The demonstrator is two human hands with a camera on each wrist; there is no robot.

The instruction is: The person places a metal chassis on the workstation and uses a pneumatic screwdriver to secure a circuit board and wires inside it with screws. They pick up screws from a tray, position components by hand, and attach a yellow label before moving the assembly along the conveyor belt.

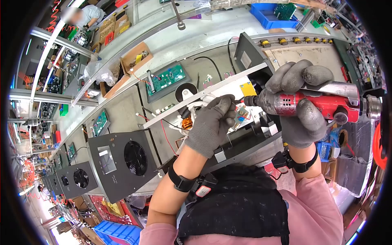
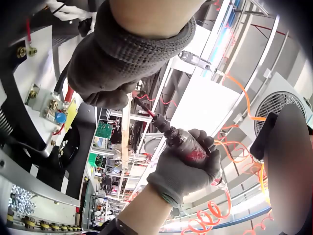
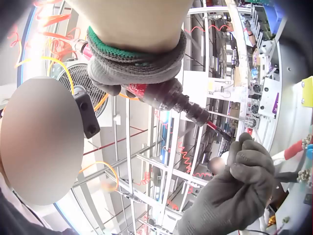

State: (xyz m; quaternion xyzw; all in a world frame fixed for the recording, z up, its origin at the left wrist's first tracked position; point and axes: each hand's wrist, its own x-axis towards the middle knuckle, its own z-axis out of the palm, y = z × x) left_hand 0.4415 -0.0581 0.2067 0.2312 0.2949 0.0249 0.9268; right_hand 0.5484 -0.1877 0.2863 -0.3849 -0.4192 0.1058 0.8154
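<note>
My gloved right hand (image 1: 300, 102) grips a red and grey pneumatic screwdriver (image 1: 281, 104), held level with its bit pointing left. The gloved left hand (image 1: 212, 124) has its fingers curled, thumb and forefinger pinching at the tip of the driver bit (image 3: 218, 131). Any small part between those fingertips is hidden by the glove. Both hands are over an opened grey metal chassis (image 1: 245, 153). Inside it show a copper-wound coil (image 1: 187, 123), a yellow label (image 1: 247, 89) and, in the left wrist view, brass terminals with a blue disc component (image 2: 60, 117).
Left of the chassis stands a grey panel with a black fan (image 1: 135, 158). A green circuit board (image 1: 167, 80) lies behind it. A cardboard box of small parts (image 1: 136, 59) and a blue bin (image 1: 269, 16) are farther back. Another person (image 1: 87, 18) works at the far left.
</note>
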